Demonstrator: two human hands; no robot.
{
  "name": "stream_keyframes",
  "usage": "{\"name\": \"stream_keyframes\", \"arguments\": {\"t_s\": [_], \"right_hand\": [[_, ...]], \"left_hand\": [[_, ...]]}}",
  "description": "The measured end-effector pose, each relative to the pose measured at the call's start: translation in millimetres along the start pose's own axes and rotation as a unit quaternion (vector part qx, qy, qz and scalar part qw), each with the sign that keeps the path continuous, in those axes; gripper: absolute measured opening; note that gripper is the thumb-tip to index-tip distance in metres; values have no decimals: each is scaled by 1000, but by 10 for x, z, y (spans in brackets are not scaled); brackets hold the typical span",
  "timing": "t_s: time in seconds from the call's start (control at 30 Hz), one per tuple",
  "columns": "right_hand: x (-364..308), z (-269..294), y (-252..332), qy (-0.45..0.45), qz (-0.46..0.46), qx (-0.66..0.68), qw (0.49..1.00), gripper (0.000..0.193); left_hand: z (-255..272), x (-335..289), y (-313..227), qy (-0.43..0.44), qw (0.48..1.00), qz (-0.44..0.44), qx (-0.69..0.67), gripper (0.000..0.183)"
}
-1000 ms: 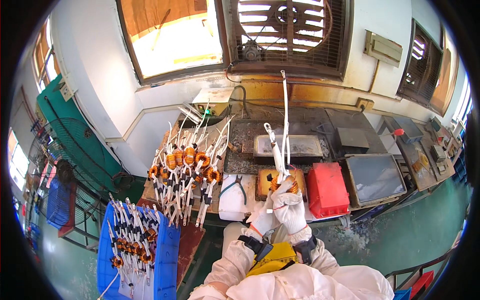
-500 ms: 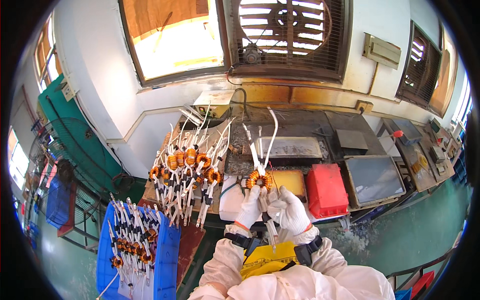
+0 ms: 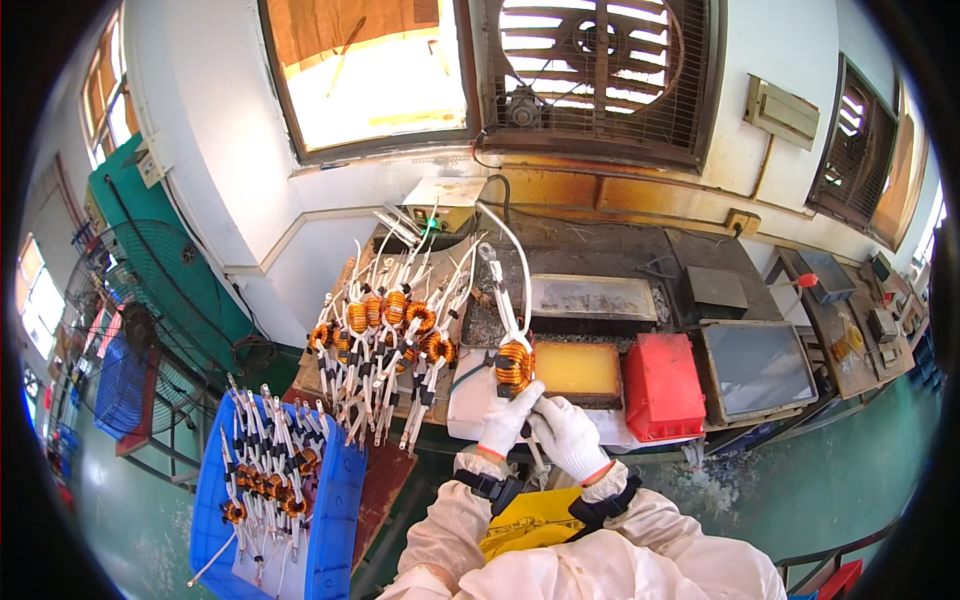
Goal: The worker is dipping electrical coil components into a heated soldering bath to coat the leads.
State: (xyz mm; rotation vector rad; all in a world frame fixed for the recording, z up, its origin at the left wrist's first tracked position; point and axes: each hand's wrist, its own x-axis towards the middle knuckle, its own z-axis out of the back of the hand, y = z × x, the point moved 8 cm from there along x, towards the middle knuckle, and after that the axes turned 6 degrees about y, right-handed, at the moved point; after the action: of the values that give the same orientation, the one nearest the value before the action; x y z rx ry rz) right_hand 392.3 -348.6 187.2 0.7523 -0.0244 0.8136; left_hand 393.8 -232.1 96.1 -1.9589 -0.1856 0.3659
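Note:
A copper-wound ring coil (image 3: 515, 368) with white sleeved leads stands upright before me, two leads rising from it and others hanging below. My left hand (image 3: 512, 418), white-gloved, is closed around its base and lower leads. Beside it my right hand (image 3: 566, 436), gloved too, has its fingers closed at the leads just under the coil; the exact pinch is partly hidden. A lead's end shows below the hands. To the left, a heap of similar coils (image 3: 396, 310) lies on the bench, its leads pointing up and down.
At lower left a blue crate (image 3: 346, 490) holds more coils. Right of my coil sit a pan with a yellow surface (image 3: 578, 368), a red box (image 3: 662, 385) and a grey-surfaced tray (image 3: 756, 368). Behind are a metal-rimmed trough (image 3: 592, 296) and a small box-shaped device (image 3: 440, 205).
The coil has turned, showing its winding more from the side, and one upper lead now arches left. My right hand has turned palm-down, closer against the left. The view has shifted slightly.

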Motion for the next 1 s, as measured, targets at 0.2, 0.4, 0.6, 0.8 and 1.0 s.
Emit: {"name": "stream_keyframes", "arguments": {"t_s": [0.2, 0.4, 0.6, 0.8, 1.0], "right_hand": [[-84, -33, 83, 43, 63, 4, 997, 14], [-197, 42, -126, 39, 52, -9, 998, 15], [-213, 213, -283, 17, 25, -7, 1000, 14], [-188, 483, -402, -32, 22, -20, 999, 14], [-152, 858, -1269, -152, -90, 80, 981, 13]], "left_hand": [[-65, -84, -568, -72, 909, -280, 300, 47], [-61, -291, -785, -153, 820, -309, 457, 50], [13, -355, -833, -166, 771, -318, 526, 49], [114, -338, -772, -175, 788, -310, 503, 55], [356, -230, -632, -224, 767, -254, 545, 47]]}}
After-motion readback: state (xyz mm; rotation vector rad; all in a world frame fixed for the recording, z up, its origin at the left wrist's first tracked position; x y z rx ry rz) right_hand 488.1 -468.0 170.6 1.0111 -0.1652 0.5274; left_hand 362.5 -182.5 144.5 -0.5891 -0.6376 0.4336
